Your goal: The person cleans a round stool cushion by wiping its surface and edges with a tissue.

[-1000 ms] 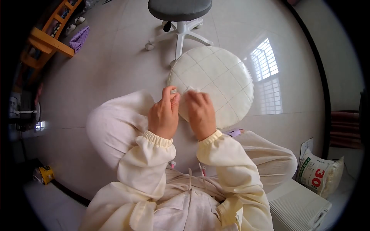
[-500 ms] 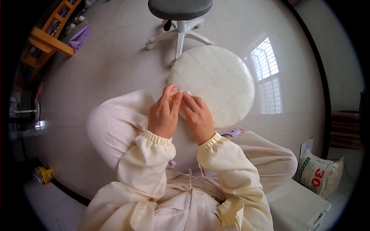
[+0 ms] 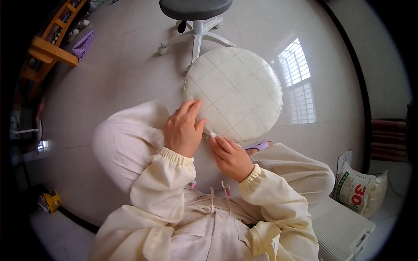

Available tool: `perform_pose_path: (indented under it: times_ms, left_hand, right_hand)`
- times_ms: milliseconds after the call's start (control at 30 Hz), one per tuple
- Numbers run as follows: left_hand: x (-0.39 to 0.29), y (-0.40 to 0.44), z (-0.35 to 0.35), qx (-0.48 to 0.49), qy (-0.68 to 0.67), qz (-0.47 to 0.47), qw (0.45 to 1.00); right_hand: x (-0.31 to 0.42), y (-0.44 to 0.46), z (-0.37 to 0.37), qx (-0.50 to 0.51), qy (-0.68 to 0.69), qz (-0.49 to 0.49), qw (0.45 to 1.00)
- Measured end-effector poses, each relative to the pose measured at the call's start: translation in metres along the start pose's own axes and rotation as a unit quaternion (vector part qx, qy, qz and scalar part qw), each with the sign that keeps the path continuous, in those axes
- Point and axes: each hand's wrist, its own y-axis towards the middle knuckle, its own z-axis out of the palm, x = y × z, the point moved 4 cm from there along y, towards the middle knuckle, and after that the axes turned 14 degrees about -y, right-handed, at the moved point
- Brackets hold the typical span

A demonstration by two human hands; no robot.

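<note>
A round cream stool seat (image 3: 237, 93) with a quilted diamond stitch lies in front of me, between my knees. My left hand (image 3: 183, 130) rests at its near left rim, fingers stretched over the edge and thumb apart, holding nothing. Close by, my right hand (image 3: 232, 157) is closed in a pinch at the near rim. A small white scrap (image 3: 212, 135) shows at its fingertips against the seat's edge; what it is made of I cannot make out.
A grey swivel stool (image 3: 196, 8) on a white wheeled base stands beyond the seat. Wooden furniture (image 3: 54, 50) and a purple cloth (image 3: 83, 45) are at the far left. To my right are a printed sack (image 3: 359, 191) and a pale ridged case (image 3: 342, 228).
My hands were together over the seat's left rim; now they are apart. The right has moved down and toward me along the rim, and the left has spread its fingers on the seat.
</note>
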Motion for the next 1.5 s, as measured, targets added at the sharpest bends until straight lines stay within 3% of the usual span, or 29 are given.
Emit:
perform_pose_path:
  times_ms: [300,367,600,700,767,800,833,900,967,1000,1033,1167,1233,1300,1500]
  left_hand:
    - [-0.002,-0.001,0.003,-0.003,0.006,-0.008,1.0]
    - [-0.004,-0.001,0.003,0.01,0.004,-0.023,1.0]
    - [-0.006,-0.001,0.007,0.015,0.035,-0.025,0.999]
    - [-0.007,-0.002,0.009,0.009,0.038,-0.015,0.999]
    - [-0.006,-0.002,0.011,0.001,0.04,-0.004,0.999]
    - [-0.006,-0.002,0.012,-0.004,0.038,-0.002,0.999]
    - [-0.006,-0.002,0.014,-0.007,0.035,0.0,0.999]
    - [-0.01,-0.003,0.017,-0.015,0.041,0.005,0.999]
    - [-0.014,-0.005,0.021,-0.022,0.051,0.014,0.998]
    - [-0.02,-0.009,0.027,-0.032,0.032,0.068,0.997]
    - [-0.025,-0.013,0.033,-0.041,0.013,0.124,0.991]
    - [-0.044,-0.023,0.061,0.046,-0.01,0.186,0.981]
    - [-0.035,-0.026,0.071,0.085,-0.024,0.173,0.981]
    - [-0.028,-0.027,0.077,0.109,0.035,0.156,0.981]
    - [-0.032,-0.028,0.083,0.112,0.017,0.143,0.983]
  right_hand:
    - [0.007,0.021,0.004,-0.033,-0.041,-0.019,0.998]
    - [0.006,0.019,0.022,0.024,-0.08,-0.032,0.996]
    - [-0.007,-0.011,0.0,0.065,-0.091,-0.069,0.991]
    - [-0.017,-0.03,-0.008,0.111,-0.064,-0.018,0.992]
    - [-0.027,-0.043,-0.007,0.158,-0.016,0.112,0.981]
    - [-0.032,-0.042,-0.018,0.114,0.041,0.175,0.977]
    - [-0.034,-0.039,-0.025,0.115,0.04,0.177,0.977]
    - [-0.042,-0.033,-0.047,0.001,0.075,0.258,0.963]
    - [-0.047,-0.029,-0.049,-0.03,0.074,0.313,0.946]
    - [-0.051,-0.028,-0.05,-0.06,0.073,0.364,0.927]
    - [-0.052,-0.026,-0.045,-0.064,0.071,0.369,0.924]
    - [-0.05,-0.031,-0.014,-0.104,0.022,0.349,0.931]
    - [-0.045,-0.032,-0.008,-0.043,-0.083,0.282,0.955]
    - [-0.052,-0.04,-0.009,-0.032,-0.084,0.284,0.955]
    - [-0.091,-0.065,-0.016,-0.038,-0.112,0.419,0.9]
